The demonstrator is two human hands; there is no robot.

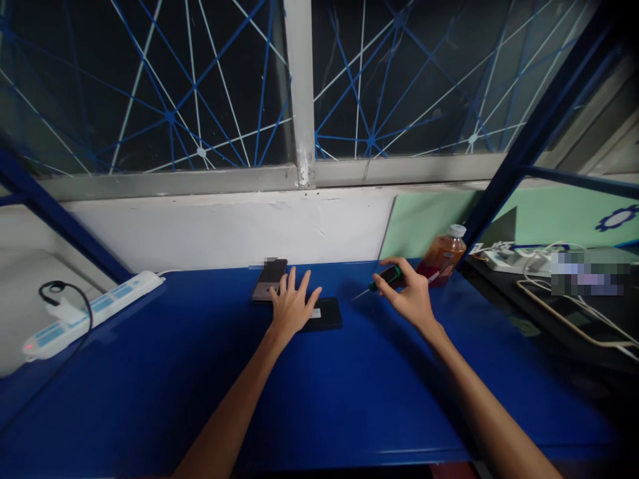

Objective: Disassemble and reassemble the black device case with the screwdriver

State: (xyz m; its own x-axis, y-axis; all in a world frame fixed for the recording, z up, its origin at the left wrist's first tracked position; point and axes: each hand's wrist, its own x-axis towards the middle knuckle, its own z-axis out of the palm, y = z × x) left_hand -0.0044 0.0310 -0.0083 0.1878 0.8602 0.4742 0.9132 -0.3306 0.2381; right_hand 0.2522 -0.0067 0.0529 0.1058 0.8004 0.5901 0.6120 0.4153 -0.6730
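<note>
My right hand (409, 293) grips a screwdriver (388, 277) by its black and green handle. The thin metal shaft slants down to the left, its tip close to the tabletop. My left hand (292, 303) has its fingers spread over a flat black rectangular case (327, 316) with a small white label. The hand covers the left part of the case; I cannot tell whether the palm presses on it. Just behind the left fingers lies a dark phone-like slab (269, 279), partly hidden by them.
A blue table (324, 399) runs up to the white wall. At the left stands a white power strip (100, 313) with a black cord plugged in. A bottle of reddish-brown drink (442, 256) stands behind my right hand. Cables (574, 299) lie on the dark surface at the right.
</note>
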